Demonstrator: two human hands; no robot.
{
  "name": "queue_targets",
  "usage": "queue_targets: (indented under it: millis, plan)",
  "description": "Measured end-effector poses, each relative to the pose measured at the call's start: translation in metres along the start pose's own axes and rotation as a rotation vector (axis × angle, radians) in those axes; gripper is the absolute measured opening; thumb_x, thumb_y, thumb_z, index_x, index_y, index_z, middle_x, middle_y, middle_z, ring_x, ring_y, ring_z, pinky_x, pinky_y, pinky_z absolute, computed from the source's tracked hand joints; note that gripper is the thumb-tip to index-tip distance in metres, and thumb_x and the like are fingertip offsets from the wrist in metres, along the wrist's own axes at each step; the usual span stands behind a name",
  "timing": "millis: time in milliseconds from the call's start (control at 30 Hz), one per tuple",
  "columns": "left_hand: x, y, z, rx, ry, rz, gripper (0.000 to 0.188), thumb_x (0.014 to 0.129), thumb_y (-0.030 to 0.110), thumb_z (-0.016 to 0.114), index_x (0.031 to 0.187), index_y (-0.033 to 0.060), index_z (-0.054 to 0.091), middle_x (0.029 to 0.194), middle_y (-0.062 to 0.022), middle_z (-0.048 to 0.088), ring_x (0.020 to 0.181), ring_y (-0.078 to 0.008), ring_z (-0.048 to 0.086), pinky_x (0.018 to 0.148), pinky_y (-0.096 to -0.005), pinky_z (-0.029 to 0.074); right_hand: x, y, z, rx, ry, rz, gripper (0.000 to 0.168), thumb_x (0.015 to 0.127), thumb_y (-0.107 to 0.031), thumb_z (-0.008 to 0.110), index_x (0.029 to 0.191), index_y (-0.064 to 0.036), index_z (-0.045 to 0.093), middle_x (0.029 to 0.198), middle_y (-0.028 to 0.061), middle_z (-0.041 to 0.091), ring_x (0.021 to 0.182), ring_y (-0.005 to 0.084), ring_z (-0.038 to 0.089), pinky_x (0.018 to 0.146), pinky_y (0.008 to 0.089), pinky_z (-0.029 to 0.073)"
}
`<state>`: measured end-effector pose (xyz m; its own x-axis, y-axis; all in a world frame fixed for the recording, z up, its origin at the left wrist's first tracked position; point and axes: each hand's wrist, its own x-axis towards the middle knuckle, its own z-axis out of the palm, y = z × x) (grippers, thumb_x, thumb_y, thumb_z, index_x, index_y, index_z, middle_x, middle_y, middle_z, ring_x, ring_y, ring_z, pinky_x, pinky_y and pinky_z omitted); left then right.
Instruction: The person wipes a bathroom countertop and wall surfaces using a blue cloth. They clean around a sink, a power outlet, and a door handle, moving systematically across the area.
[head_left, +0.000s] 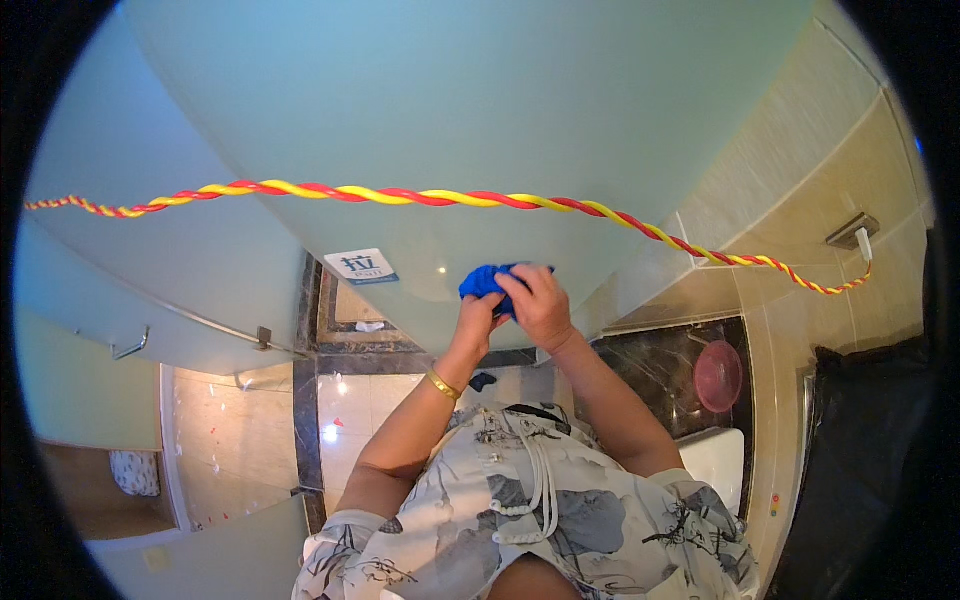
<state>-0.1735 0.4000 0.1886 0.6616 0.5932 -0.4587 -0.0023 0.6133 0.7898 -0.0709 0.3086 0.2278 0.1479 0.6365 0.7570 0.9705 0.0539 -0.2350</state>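
A bunched blue cloth (484, 282) is held in both hands in front of a frosted glass door (480, 112). My left hand (475, 324), with a gold bangle on its wrist, grips the cloth from below on the left. My right hand (541, 304) closes over it from the right, its fingers folded into the fabric. Left of the cloth, a white and blue sticker (362, 267) bearing writing is fixed to the glass. Whether the cloth touches the door I cannot tell.
A twisted red and yellow cable (397, 196) stretches across the view to a wall socket (853, 230) on the right. A pink basin (718, 376) stands over dark stone at the right, near a white fixture (712, 461). A metal handle (133, 343) projects from the glass at left.
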Motion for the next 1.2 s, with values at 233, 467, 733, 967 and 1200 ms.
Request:
queue_targets:
  millis: [233, 467, 733, 967, 1200]
  plan:
    - [-0.024, 0.030, 0.082, -0.111, -0.070, 0.068, 0.022, 0.089, 0.014, 0.058, 0.110, 0.0106, 0.058, 0.103, -0.0029, 0.061, 0.094, -0.0174, 0.059, 0.078, -0.0357, 0.048, 0.009, 0.025, -0.044, -0.071, 0.223, 0.130, 0.034, 0.072, 0.006, 0.064, 0.103, -0.010, 0.063, 0.103, 0.0091, 0.056, 0.093, 0.0303, 0.056, 0.079, 0.0387, 0.049]
    - [0.008, -0.020, 0.121, -0.010, -0.139, 0.014, 0.017, 0.089, 0.015, 0.061, 0.104, 0.0067, 0.060, 0.100, -0.0046, 0.063, 0.093, -0.0173, 0.059, 0.078, -0.0347, 0.049, -0.030, 0.038, -0.058, -0.156, 0.111, 0.353, 0.031, 0.083, -0.002, 0.058, 0.114, -0.001, 0.057, 0.116, 0.0208, 0.054, 0.107, 0.0409, 0.051, 0.089, 0.0450, 0.045]
    - [0.044, -0.058, 0.151, -0.190, -0.455, -0.224, 0.020, 0.095, 0.024, 0.050, 0.093, 0.0076, 0.061, 0.092, -0.0065, 0.064, 0.081, -0.0173, 0.059, 0.071, -0.0329, 0.051, -0.072, 0.020, -0.077, -0.035, 0.000, 0.600, 0.058, 0.081, 0.003, 0.056, 0.138, 0.002, 0.041, 0.136, 0.0251, 0.041, 0.127, 0.0435, 0.040, 0.107, 0.0458, 0.035]
    - [0.084, -0.102, 0.137, -0.213, -0.484, -0.300, 0.020, 0.095, 0.023, 0.049, 0.093, 0.0077, 0.061, 0.090, -0.0094, 0.065, 0.081, -0.0231, 0.061, 0.072, -0.0372, 0.051, -0.084, 0.030, -0.052, 0.090, -0.073, 0.847, 0.062, 0.083, -0.003, 0.055, 0.142, -0.001, 0.036, 0.143, 0.0260, 0.034, 0.133, 0.0437, 0.034, 0.110, 0.0451, 0.032]
    - [0.145, -0.179, 0.084, -0.356, -0.134, -0.434, 0.028, 0.083, -0.002, 0.049, 0.109, -0.0027, 0.056, 0.110, -0.0220, 0.059, 0.097, -0.0385, 0.060, 0.087, -0.0524, 0.050, -0.115, 0.070, -0.007, 0.180, -0.196, 1.130, 0.066, 0.075, -0.007, 0.059, 0.138, 0.000, 0.042, 0.132, 0.0285, 0.047, 0.127, 0.0419, 0.042, 0.108, 0.0431, 0.034]
